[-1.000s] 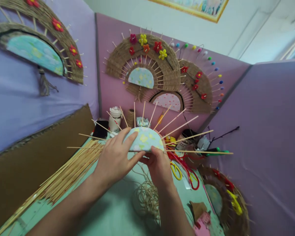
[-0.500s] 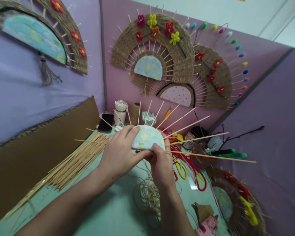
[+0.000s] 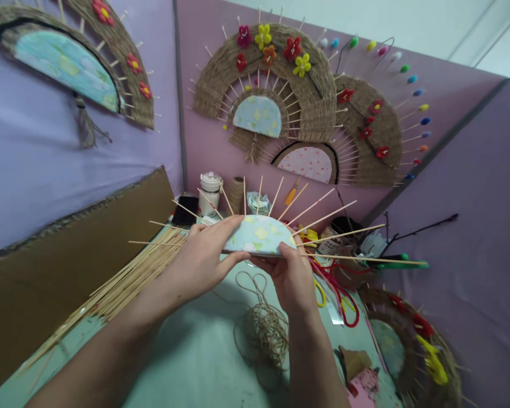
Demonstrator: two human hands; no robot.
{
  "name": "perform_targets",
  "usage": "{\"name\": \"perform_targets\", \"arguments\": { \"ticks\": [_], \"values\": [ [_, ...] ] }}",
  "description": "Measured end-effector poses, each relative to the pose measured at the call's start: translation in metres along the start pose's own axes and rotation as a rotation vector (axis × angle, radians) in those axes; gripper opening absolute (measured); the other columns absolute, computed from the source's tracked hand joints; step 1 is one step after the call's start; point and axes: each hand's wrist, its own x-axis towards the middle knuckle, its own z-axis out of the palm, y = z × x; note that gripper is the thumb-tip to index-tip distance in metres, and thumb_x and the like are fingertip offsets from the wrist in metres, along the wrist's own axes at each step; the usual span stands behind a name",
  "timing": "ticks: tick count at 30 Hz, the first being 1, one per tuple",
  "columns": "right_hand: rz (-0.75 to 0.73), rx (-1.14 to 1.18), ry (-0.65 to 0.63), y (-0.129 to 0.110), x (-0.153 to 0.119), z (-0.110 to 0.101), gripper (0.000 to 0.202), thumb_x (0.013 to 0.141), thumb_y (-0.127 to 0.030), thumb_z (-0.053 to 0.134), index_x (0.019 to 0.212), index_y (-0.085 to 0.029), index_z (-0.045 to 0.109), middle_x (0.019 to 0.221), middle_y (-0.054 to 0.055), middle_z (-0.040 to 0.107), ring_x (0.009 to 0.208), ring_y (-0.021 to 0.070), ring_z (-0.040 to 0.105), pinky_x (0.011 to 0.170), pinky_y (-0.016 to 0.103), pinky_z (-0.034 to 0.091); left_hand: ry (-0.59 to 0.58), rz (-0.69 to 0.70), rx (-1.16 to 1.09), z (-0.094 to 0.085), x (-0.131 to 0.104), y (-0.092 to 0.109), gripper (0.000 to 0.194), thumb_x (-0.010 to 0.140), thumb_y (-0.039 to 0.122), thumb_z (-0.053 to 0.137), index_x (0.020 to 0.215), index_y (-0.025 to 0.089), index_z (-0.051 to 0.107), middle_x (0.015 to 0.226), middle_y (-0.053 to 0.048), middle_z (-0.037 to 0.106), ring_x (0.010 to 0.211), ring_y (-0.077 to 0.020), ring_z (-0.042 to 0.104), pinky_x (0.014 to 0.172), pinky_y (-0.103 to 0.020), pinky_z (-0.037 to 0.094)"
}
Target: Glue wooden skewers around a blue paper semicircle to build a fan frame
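A half-round piece covered in pale blue floral cloth [image 3: 259, 233] is held up between both hands, with several thin wooden sticks [image 3: 317, 205] fanning out from its curved edge. My left hand [image 3: 206, 243] grips its left end, thumb along the straight lower edge and fingers over the top. At the right end, my right hand [image 3: 291, 272] has its thumb on the cloth face and its fingers behind, partly hidden. Below the piece, a loose tangle of twine [image 3: 270, 331] lies on the pale green table [image 3: 204, 362], near my right wrist.
A bundle of long sticks [image 3: 131, 277] lies at left beside a cardboard panel [image 3: 68, 243]. Behind stand a white lidded jar [image 3: 210, 192] and a twine spool [image 3: 237, 194]. Red-handled scissors [image 3: 351, 314] and a woven fan [image 3: 408, 340] are at right. Finished woven fans [image 3: 314, 107] hang on the wall.
Both hands have shifted the cloth-covered piece slightly; its right end has moved right and tilted. The hands have spread a little apart, and more of the twine shows below.
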Motion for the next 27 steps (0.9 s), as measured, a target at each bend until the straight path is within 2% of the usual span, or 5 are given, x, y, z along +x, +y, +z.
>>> {"name": "perform_targets", "arguments": {
  "ticks": [7, 12, 16, 22, 27],
  "values": [
    [0.025, 0.002, -0.014, -0.004, 0.005, -0.010, 0.055, 0.073, -0.018, 0.060, 0.126, -0.023, 0.048, 0.092, 0.002, 0.074, 0.073, 0.0180, 0.072, 0.061, 0.032, 0.063, -0.068, 0.053, -0.030, -0.006, -0.001, -0.008, 0.051, 0.091, 0.034, 0.055, 0.139, 0.020, 0.045, 0.134, -0.011, 0.061, 0.107, -0.0257, 0.063, 0.088, -0.041, 0.050],
    [0.043, -0.008, -0.039, -0.008, 0.008, -0.018, 0.054, 0.073, -0.020, 0.062, 0.126, -0.022, 0.049, 0.092, 0.003, 0.074, 0.073, 0.0186, 0.073, 0.061, 0.032, 0.063, -0.080, 0.092, -0.063, -0.010, -0.004, -0.014, 0.052, 0.093, 0.034, 0.051, 0.143, 0.023, 0.042, 0.135, -0.011, 0.060, 0.118, -0.0268, 0.059, 0.094, -0.042, 0.050],
    [0.016, -0.011, -0.046, -0.011, 0.008, -0.021, 0.059, 0.072, -0.019, 0.063, 0.128, -0.025, 0.047, 0.097, 0.003, 0.074, 0.072, 0.0193, 0.073, 0.056, 0.032, 0.063, -0.127, 0.155, -0.080, -0.012, -0.004, -0.016, 0.052, 0.094, 0.027, 0.048, 0.145, 0.023, 0.039, 0.141, -0.011, 0.055, 0.123, -0.0255, 0.057, 0.098, -0.041, 0.050],
    [0.015, -0.027, -0.051, -0.011, 0.008, -0.023, 0.060, 0.069, -0.014, 0.064, 0.125, -0.027, 0.050, 0.092, 0.000, 0.074, 0.067, 0.0180, 0.072, 0.053, 0.031, 0.064, -0.167, 0.279, -0.143, -0.007, -0.006, -0.029, 0.060, 0.092, 0.014, 0.046, 0.149, 0.025, 0.032, 0.153, -0.009, 0.039, 0.136, -0.0215, 0.045, 0.106, -0.038, 0.046],
    [-0.001, -0.016, -0.039, -0.013, 0.013, -0.029, 0.052, 0.070, -0.015, 0.063, 0.121, -0.024, 0.053, 0.090, 0.001, 0.075, 0.069, 0.0190, 0.073, 0.055, 0.033, 0.064, -0.177, 0.299, -0.177, -0.016, -0.009, -0.038, 0.067, 0.089, 0.013, 0.051, 0.150, 0.030, 0.029, 0.153, -0.007, 0.039, 0.137, -0.0204, 0.043, 0.106, -0.038, 0.047]
  ]
}}
